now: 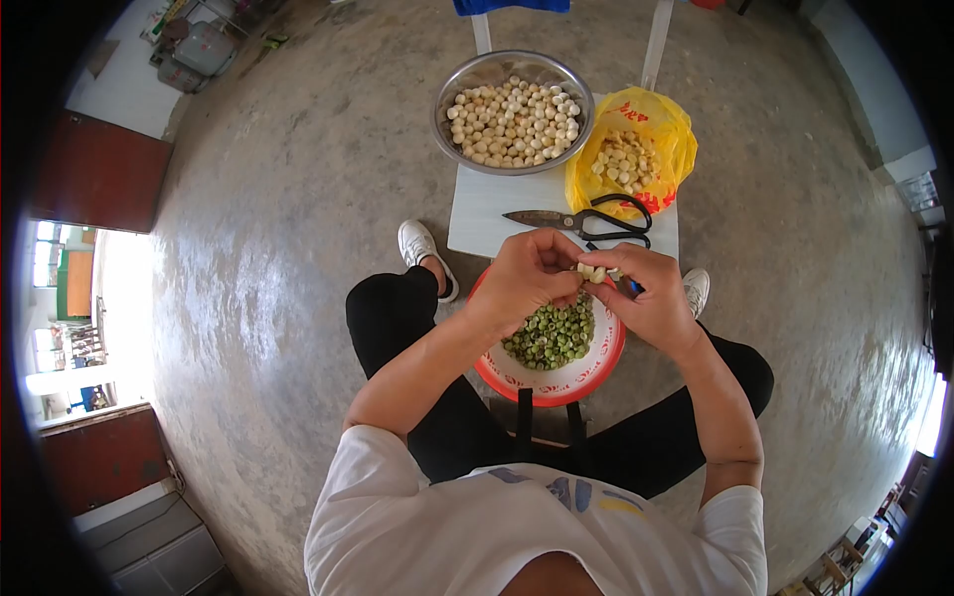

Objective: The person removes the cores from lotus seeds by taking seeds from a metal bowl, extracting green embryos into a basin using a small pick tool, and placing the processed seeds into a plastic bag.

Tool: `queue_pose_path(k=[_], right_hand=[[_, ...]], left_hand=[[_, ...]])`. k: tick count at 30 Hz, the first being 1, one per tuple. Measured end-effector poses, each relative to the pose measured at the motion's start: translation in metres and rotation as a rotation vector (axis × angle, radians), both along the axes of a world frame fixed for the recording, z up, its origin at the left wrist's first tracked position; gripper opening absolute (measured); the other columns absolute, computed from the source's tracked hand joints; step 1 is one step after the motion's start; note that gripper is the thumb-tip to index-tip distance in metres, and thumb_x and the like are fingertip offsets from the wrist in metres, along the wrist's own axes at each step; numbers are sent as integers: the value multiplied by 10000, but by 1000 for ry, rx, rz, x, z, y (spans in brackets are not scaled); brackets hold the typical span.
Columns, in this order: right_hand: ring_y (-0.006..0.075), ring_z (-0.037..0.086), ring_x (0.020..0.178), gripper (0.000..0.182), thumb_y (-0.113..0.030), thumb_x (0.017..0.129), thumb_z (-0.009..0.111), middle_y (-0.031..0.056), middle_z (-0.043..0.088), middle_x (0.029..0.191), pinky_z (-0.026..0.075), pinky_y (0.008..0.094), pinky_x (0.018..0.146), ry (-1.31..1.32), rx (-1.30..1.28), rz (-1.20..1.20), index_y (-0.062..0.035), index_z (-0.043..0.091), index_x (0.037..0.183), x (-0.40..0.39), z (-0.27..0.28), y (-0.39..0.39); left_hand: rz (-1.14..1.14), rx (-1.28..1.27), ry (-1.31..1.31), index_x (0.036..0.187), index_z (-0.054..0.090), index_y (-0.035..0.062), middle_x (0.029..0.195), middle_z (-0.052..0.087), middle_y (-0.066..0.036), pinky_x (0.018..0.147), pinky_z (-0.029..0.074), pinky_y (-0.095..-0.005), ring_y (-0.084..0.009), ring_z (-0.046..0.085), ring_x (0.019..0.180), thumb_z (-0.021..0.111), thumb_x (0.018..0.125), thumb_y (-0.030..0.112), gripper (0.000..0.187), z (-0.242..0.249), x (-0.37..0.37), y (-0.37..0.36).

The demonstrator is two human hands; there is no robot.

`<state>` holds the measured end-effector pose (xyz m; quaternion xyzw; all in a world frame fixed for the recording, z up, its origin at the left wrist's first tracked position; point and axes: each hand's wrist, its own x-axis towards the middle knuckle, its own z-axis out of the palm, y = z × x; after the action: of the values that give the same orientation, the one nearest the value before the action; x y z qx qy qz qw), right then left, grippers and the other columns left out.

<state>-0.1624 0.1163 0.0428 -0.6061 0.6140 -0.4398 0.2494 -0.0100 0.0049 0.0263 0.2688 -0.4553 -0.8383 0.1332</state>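
My left hand (527,280) and my right hand (646,293) meet above a white basin with a red rim (571,394), fingers closed. Between their fingertips is a small pale piece (594,272), mostly in my right hand; what my left fingers pinch is too small to name. Green pieces (552,336) lie in the basin. Beyond, on a white surface (482,214), are black-handled scissors (576,220), a metal bowl (444,124) of round pale pieces (515,121) and a yellow plastic bag (679,144) with flat pale pieces (626,162).
A blue cloth (509,5) hangs at the top edge. My knees are on both sides of the basin, with white shoes (422,248) beyond. Gas cylinders (204,48) stand at the upper left, near a reddish-brown door panel (99,171).
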Motion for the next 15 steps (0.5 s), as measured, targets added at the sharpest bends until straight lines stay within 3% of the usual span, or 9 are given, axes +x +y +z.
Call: queue_pose_path(k=[5, 11, 15], right_hand=[[13, 383, 544, 283, 14, 740, 696, -26, 611, 789, 329, 175, 483, -248, 63, -108, -60, 631, 1005, 4, -5, 1], [-10, 345, 541, 231, 7, 748, 667, -52, 564, 777, 289, 166, 470, -383, 27, -170, -61, 604, 960, 7, -6, -8], [37, 399, 537, 208, -6, 760, 662, -9, 600, 813, 332, 189, 484, -92, -103, -369, -54, 601, 953, -9, 11, -17]], left_hand=[[7, 104, 73, 980, 544, -13, 781, 614, -72, 533, 473, -216, -120, 594, 609, 624, 793, -51, 207, 4, 2, -4], [-1, 241, 244, 1030, 564, 12, 811, 621, -58, 555, 478, -218, -114, 595, 651, 607, 843, -8, 193, 0, 3, -9], [-10, 133, 156, 973, 597, -3, 768, 620, -54, 570, 486, -216, -113, 598, 647, 600, 846, -7, 127, -2, 4, -8]])
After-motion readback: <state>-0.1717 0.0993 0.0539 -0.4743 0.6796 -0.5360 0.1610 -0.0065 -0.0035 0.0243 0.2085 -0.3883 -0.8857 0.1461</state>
